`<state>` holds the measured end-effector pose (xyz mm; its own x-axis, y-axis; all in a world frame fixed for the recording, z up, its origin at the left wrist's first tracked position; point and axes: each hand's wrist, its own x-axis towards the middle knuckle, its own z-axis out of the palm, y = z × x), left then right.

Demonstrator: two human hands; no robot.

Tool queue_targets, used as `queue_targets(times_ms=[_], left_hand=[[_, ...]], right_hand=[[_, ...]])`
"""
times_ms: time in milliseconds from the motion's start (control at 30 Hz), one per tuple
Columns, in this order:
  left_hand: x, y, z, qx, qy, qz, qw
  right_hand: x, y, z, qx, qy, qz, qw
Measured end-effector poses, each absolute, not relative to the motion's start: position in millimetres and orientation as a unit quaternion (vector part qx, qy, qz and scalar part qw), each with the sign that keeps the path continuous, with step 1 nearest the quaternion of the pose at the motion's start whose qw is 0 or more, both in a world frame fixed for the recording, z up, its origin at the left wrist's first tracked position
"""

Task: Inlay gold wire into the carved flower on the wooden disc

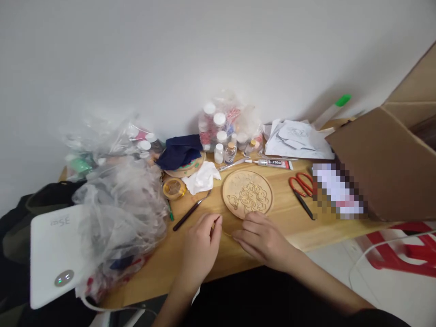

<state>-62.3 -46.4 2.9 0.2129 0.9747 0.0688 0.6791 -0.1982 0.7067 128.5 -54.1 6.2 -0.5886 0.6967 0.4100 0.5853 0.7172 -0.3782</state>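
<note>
A thin golden wire [227, 234] stretches across the short gap between my hands, low over the front of the table. My left hand [202, 240] is closed, thumb and forefinger pinched at one end of it. The fingers of my right hand [260, 238] are curled together on the other end. Just beyond my right hand lies a round wooden plate [248, 193] bearing a raised flower pattern in golden outlines; my knuckles overlap its near rim. Left of the plate are dark-handled tweezers [191, 211] and a spool of golden wire [174, 188].
Orange-handled scissors [302, 190] and a cardboard box [374, 168] stand to the right. Behind the plate are a glue tube [275, 163], small bottles [230, 152] and papers [299, 138]. Plastic bags [126, 204] and a white device [56, 254] crowd the left. Crumpled tissue [202, 177] lies mid-table.
</note>
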Motion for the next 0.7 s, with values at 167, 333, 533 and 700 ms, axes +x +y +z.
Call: queue_targets(times_ms=[167,333,533,700], left_hand=[[-66,-26,3,0.718,0.577,0.238,0.308],[-63,-24,-4,0.724,0.567,0.245,0.308],[-51,-53,-15,0.707,0.578,0.277,0.299],[-31,-83,-22,0.701,0.591,0.296,0.268]], right_hand=[[121,-37,6,-0.383,-0.871,0.118,0.283],[122,-39,6,-0.387,-0.874,0.093,0.281],[133,-61,6,-0.361,-0.887,0.086,0.274],[151,-81,1,-0.328,-0.902,0.065,0.275]])
